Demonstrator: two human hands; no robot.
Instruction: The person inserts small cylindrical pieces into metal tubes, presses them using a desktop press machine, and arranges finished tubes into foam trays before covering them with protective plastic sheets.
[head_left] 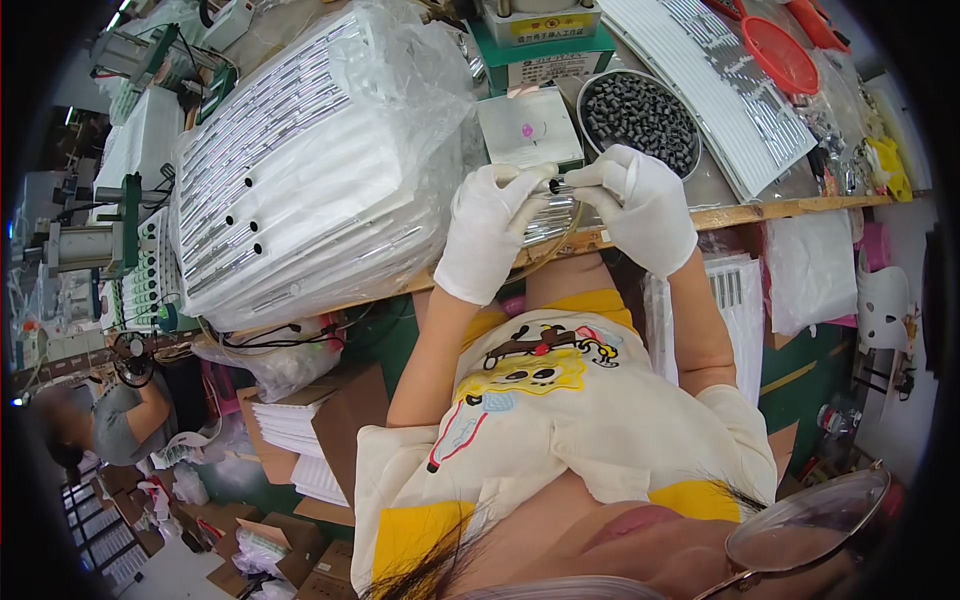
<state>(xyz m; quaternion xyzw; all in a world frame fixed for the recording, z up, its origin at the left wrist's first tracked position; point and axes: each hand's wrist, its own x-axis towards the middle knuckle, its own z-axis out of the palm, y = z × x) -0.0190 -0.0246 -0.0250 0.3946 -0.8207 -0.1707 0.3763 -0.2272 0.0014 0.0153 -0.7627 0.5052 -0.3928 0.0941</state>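
My left hand (478, 240) and my right hand (642, 212), both in white gloves, meet at the table's front edge with the fingertips of each pinched closed. Between them is a small black plug (556, 186), apparently at the end of a shiny metal tube that the left fingers mostly cover. The right fingertips are at the plug's other side. Several silver tubes (549, 226) lie just below the hands. Close behind my right hand stands a round bowl (583, 112) full of small black plugs. A pale box with a pink mark (528, 130) sits behind the fingertips.
On the left lies a plastic-wrapped stack of white trays (330, 210) with silver tubes, a few black-ended. Another tube tray (690, 90) and a red basket (780, 55) are at the right. A green machine base (545, 65) stands behind. Another person (130, 415) sits far left.
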